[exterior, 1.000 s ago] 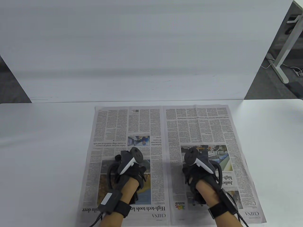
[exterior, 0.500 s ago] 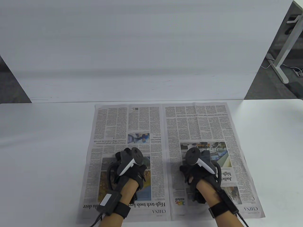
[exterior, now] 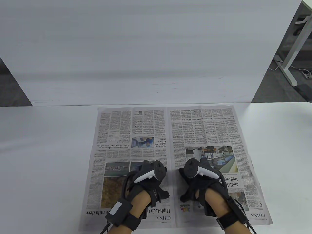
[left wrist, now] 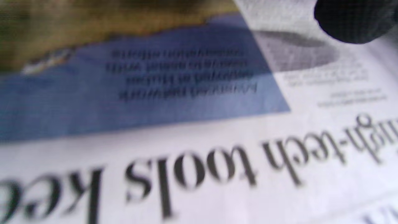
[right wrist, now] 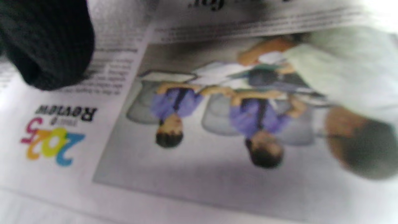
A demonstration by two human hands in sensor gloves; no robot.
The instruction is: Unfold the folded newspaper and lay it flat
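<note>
Table view: we see the newspaper [exterior: 170,156] spread open on the counter [exterior: 43,151], its near edge by the counter's front. Our left hand [exterior: 150,181] rests palm-down left of the centre fold, holding nothing; whether its fingers lie straight we cannot tell. Our right hand [exterior: 198,180] does likewise right of it. The sheet looks thin, light and easily torn, so we judge flat pressure from the fold outwards safest.

The newspaper [exterior: 170,136] lies opened out, two pages flat on the table.
</note>
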